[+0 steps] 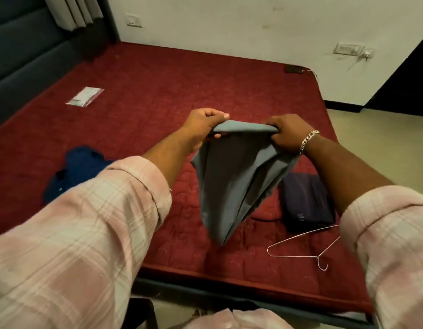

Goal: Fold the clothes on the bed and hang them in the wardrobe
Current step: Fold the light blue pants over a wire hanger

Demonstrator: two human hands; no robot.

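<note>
Landmark: the red quilted mattress [146, 96], bare of sheets, fills the middle of the view; every place below is told from it.
Near edge: a dark bed frame [229, 296] runs under the mattress's front edge, with pale floor showing below it.
Sleeves: two pink plaid sleeves reach in over the front edge, and the right one covers part of the hanger.
Wire hanger [305, 245]: lies flat on the mattress's front right corner, hook toward the front edge, just beside the dark garment.
Dark folded garment [306, 203]: a purple-black stack resting on the mattress's right side, behind the hanger.
Blue garment [80, 172]: crumpled on the mattress's left side, partly hidden by the left sleeve.
Grey garment [231, 181]: held up above the mattress's front middle, folded over on itself, top edge stretched level between the hands, the rest hanging to a narrow point clear of the mattress; plain smooth cloth.
Left hand [204, 124]: fingers curled round the grey garment's left top corner.
Right hand [288, 134]: grips the right top corner; a silver chain bracelet [308, 140] sits on the wrist.
Plastic packet [84, 97]: flat on the mattress's far left part.
Dark small object [294, 69]: at the mattress's far right corner; too small to name.
Beyond: a dark padded headboard [27, 48] along the mattress's left side, a white wall with switch plates [349, 49] behind it.
</note>
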